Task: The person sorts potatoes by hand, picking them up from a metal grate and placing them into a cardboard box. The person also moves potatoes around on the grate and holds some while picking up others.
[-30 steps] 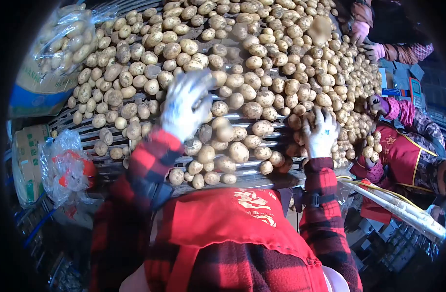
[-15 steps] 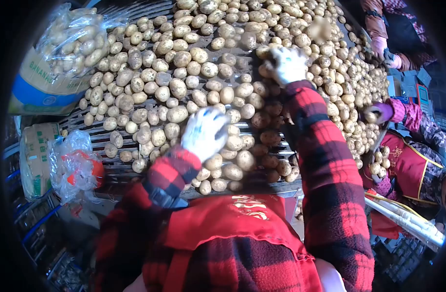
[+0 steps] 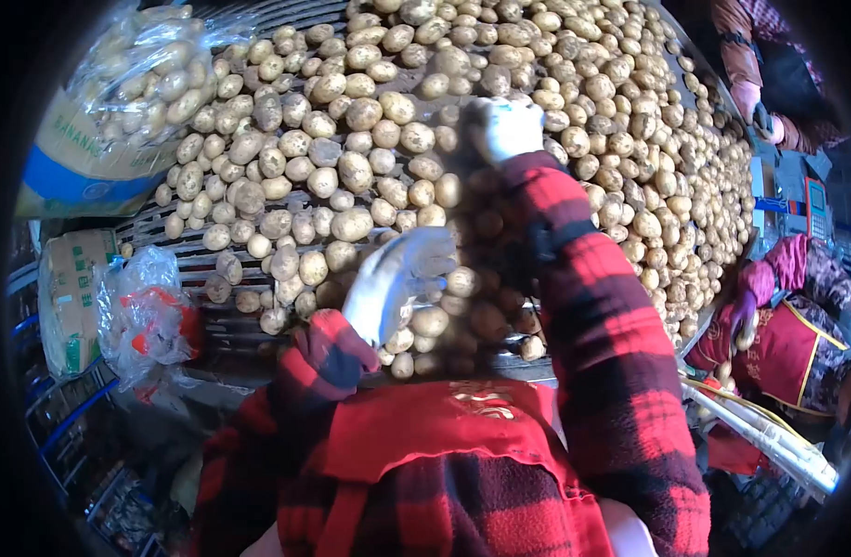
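Note:
Many soil-smudged potatoes [image 3: 355,172] lie spread over a slatted sorting table [image 3: 230,320]. My left hand [image 3: 397,278], in a white work glove, is sideways low over the near potatoes, its fingers stretched to the right and apart from the thumb. Single potatoes [image 3: 431,322] lie just beside its palm and fingertips. Farther out, my right hand [image 3: 509,128], also gloved in white, is among potatoes at the middle of the table. Motion smears its fingers, and whether a potato is in them cannot be made out.
A banana carton [image 3: 91,172] with a plastic-lined load of potatoes stands at the left. Below it are another carton [image 3: 77,302] and a clear plastic bag [image 3: 147,311] with something red. Two co-workers are at the right, one a gloved hand [image 3: 764,121]. A white pole [image 3: 769,436] juts out at the lower right.
My right hand has moved left across the potatoes. My left hand has turned on its side and shifted slightly down, its fingers now extended. The co-worker's hand at the right has drawn back from the table.

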`<state>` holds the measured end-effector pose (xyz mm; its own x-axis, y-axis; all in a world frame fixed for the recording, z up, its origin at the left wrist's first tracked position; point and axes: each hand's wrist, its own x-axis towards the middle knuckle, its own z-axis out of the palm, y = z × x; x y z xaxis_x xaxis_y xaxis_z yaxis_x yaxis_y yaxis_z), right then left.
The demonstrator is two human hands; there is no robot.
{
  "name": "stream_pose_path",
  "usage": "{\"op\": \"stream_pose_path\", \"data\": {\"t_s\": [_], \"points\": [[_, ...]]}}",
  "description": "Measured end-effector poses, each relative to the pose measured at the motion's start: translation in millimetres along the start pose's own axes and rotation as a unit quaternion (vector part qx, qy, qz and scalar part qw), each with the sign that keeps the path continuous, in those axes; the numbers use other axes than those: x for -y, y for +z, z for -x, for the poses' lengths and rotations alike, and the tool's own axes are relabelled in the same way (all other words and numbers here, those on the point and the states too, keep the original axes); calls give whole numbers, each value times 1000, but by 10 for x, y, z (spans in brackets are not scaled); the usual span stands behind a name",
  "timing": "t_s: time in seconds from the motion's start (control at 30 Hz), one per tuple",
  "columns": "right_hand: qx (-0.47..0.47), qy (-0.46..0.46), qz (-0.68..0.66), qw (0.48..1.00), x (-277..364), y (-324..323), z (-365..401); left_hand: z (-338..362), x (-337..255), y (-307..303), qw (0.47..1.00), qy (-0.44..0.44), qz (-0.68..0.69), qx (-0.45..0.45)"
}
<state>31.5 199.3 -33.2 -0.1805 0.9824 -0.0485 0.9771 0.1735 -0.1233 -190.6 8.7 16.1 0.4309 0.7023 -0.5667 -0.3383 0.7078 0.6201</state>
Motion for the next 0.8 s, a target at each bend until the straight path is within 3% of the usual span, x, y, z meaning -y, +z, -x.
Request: {"op": "stream_pose_path", "data": {"t_s": [0.07,0.13,0.2,0.23,0.27,0.33,0.4,0.43,0.47,0.5,0.53,0.6,0.7,0.73,0.77,0.8], "points": [[-30,12,-221,975,-11,-260,274,-20,-68,-6,987,-58,151,-22],[72,-165,-394,901,-9,-325,628,-73,17,-95,963,-49,263,31],[66,-245,-403,879,192,-442,893,-175,109,-183,925,-51,360,108],[117,-177,-354,911,177,-582,824,-181,141,-191,954,-66,284,76],[94,-155,-274,944,115,-593,656,-147,105,-147,975,-81,205,40],[-34,-80,-73,994,105,-463,328,-116,72,-152,977,-128,165,32],[-80,-137,97,983,-2,-75,-168,-25,34,-160,975,-143,162,54],[-82,-135,129,979,-42,103,-418,11,99,-167,975,-109,181,63],[-83,-133,161,974,54,77,-525,41,99,-144,971,-116,204,42],[19,-128,174,976,102,10,-640,57,123,-160,970,-105,214,42],[56,-130,190,972,175,-101,-726,59,158,-180,969,-92,223,44],[16,-128,185,974,22,124,-927,57,258,-221,971,-89,207,76],[-134,-128,7,983,77,-168,-413,89,168,-270,975,-88,183,86],[-190,-187,-108,958,40,-243,-134,138,144,-259,976,-94,181,80],[9,-124,-358,925,177,-489,166,146,133,-238,977,-102,177,58],[34,-225,-298,927,194,-552,442,146,115,-242,961,-118,243,61]]}}
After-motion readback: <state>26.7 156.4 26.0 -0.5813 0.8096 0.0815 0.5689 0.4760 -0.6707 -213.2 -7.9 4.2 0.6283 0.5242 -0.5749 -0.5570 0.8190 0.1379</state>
